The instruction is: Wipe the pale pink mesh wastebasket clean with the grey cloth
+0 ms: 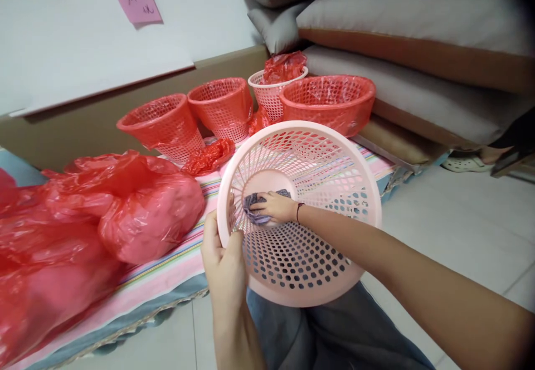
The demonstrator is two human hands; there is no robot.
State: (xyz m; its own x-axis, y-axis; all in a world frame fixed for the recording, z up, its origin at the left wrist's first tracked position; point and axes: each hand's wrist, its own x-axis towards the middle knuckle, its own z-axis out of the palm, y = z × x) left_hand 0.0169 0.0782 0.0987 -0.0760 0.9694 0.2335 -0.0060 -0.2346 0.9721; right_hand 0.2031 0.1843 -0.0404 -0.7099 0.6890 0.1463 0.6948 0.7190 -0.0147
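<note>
A pink perforated plastic basket [298,298] is tilted over the lap, its open mouth facing the camera. My left hand [225,256] grips its rim at the left side, thumb on the near face and fingers round the outside. Deep inside the basket, my right hand [273,207] presses a crumpled dark grey-purple cloth [256,214] against the bottom and lower wall. The right fingers are bent over the cloth. A thin dark band circles the right wrist.
Red bags [154,208] bulge on the striped cloth [175,258] at left. Behind stand bag-lined baskets [219,108], a wide red-lined basket [328,108] and a loose red bag [209,157]. Grey cushions [409,13] are stacked at the right. A shoe [466,162] lies on the floor.
</note>
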